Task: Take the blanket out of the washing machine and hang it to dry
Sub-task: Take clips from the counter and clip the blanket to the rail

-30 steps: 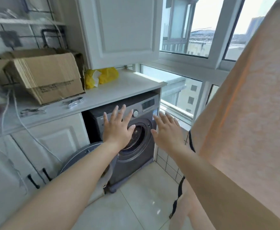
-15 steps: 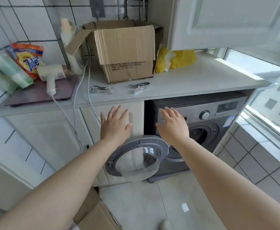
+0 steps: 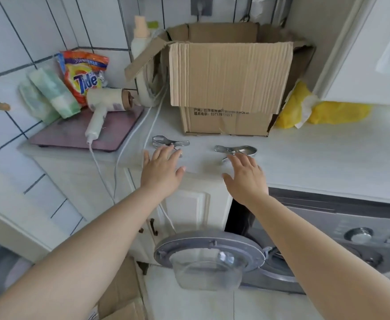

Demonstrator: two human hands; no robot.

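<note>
Both arms outstretched, left hand (image 3: 160, 170) and right hand (image 3: 245, 179) flat, fingers spread

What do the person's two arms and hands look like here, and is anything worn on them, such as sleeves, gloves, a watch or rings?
Both arms are bare from the bottom edge of the picture up to the wrists: no sleeve shows. The left hand and the right hand wear no gloves. No watch, bracelet or ring can be seen on either. The nails look short and unpainted, as far as the picture shows.

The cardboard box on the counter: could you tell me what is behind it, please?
Behind the cardboard box are a white bottle with a peach cap at its left corner and the tiled wall. Anything directly behind is hidden by the box.
</note>
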